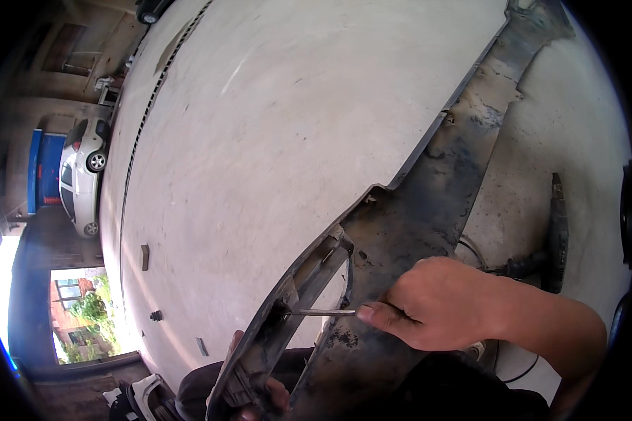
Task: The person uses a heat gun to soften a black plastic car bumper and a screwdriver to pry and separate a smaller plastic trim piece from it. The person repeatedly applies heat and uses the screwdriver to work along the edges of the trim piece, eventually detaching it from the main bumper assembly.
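A long, dark, scuffed panel (435, 175), like a car bumper cover, runs from the upper right down to the bottom of the head view. Near its lower end is a long slotted opening. My right hand (439, 302) is closed around a thin metal rod (323, 312); the hand hides the rod's other end. The rod's tip touches the inner edge beside the slot. At the panel's lower end, my left hand (277, 394) grips the edge, with some fingertips showing through the opening and others past the outer rim. Most of that hand is hidden behind the panel.
Pale concrete floor (295, 105) surrounds the panel. To the right lies a black tool-like object (556, 238) with a cable nearby. Small dark pieces (145, 257) are scattered at left, with white-and-black parts (151, 396) below them. A white car (81, 175) stands far left.
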`<state>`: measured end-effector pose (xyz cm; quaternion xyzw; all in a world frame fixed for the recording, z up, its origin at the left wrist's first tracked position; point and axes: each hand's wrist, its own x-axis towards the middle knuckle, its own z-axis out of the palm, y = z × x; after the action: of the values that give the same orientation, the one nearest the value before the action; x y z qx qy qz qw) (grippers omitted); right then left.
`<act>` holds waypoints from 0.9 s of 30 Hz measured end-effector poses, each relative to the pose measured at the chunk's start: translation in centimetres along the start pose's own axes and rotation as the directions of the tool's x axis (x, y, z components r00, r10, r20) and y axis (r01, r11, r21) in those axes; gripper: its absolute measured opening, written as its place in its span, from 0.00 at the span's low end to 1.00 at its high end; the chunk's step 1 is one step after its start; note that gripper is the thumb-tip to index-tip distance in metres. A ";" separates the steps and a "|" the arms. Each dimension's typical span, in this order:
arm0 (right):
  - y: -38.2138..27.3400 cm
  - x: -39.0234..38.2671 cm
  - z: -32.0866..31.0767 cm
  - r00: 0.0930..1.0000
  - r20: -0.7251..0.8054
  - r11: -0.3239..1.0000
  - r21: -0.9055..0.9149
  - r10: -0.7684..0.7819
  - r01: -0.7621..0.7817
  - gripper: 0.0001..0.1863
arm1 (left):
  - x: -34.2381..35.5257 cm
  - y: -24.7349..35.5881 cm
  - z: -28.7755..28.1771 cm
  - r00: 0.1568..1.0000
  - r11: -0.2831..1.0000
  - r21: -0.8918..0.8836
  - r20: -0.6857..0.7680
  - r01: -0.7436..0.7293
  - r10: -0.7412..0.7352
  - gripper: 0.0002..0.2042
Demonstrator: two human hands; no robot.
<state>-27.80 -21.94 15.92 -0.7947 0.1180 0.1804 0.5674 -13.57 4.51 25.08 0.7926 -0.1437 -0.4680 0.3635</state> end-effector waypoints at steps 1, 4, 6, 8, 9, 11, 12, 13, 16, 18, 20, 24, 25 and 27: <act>-0.1 0.1 0.1 1.000 0.001 1.000 0.003 -0.005 0.005 0.36 | 0.1 -0.4 -0.2 1.000 1.000 -0.011 0.011 -0.010 0.010 0.33; -0.4 0.3 0.1 1.000 0.014 1.000 0.010 -0.015 0.015 0.36 | -0.1 -0.2 -0.1 1.000 1.000 0.005 0.006 -0.023 0.023 0.34; -0.7 0.2 0.0 0.999 0.034 1.000 0.015 -0.012 0.011 0.36 | 0.0 -0.1 0.0 0.999 0.999 0.025 0.000 -0.038 0.038 0.34; -0.7 0.3 0.0 0.999 0.046 1.000 0.008 -0.003 0.003 0.36 | 0.0 -0.1 0.0 0.999 0.998 0.039 0.001 -0.054 0.054 0.34; -0.8 0.3 0.0 0.999 0.054 1.000 0.006 0.001 -0.001 0.36 | 0.0 -0.2 -0.1 0.998 0.997 0.043 0.003 -0.059 0.059 0.33; -1.0 0.3 0.0 0.998 0.056 1.000 0.012 0.006 -0.006 0.35 | -0.1 -0.2 -0.2 0.997 0.996 0.049 0.006 -0.071 0.071 0.33; -1.2 0.3 -0.1 0.998 0.056 1.000 0.015 0.009 -0.010 0.35 | 0.0 -0.1 -0.1 0.997 0.996 0.050 0.007 -0.079 0.078 0.33; -1.5 0.1 -0.2 0.997 0.075 1.000 0.000 0.027 -0.027 0.35 | 0.0 -0.1 0.0 0.996 0.995 0.050 0.008 -0.086 0.086 0.33; -1.9 0.0 -0.6 0.995 0.089 0.999 -0.013 0.050 -0.049 0.34 | 0.2 -0.7 -0.3 0.994 0.992 0.065 0.030 -0.110 0.108 0.33; -1.5 0.1 -0.1 0.999 0.041 0.999 0.022 0.031 -0.032 0.34 | 0.2 -0.1 0.0 0.997 0.995 0.058 0.027 -0.078 0.077 0.33; -1.6 0.0 -0.3 0.998 0.055 0.999 -0.006 0.032 -0.032 0.33 | 0.3 0.0 0.1 0.998 0.997 0.035 0.024 -0.067 0.066 0.33; -1.4 -0.6 -0.7 1.000 0.000 0.995 -0.099 0.013 -0.013 0.33 | -0.3 -0.3 0.0 0.998 0.997 0.034 -0.020 -0.064 0.064 0.33; -1.3 -0.7 -0.6 1.000 0.003 0.996 -0.089 0.019 -0.019 0.33 | -0.5 -0.2 0.0 0.997 0.997 0.052 -0.040 -0.059 0.061 0.33; -1.1 -0.9 -0.5 0.999 0.009 0.997 -0.071 0.034 -0.033 0.33 | -0.5 -0.8 -0.1 0.998 0.998 0.028 -0.033 -0.050 0.051 0.32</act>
<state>-28.08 -22.11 17.38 -0.8112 0.1219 0.1981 0.5365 -13.85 5.39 24.89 0.8013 -0.1638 -0.4432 0.3669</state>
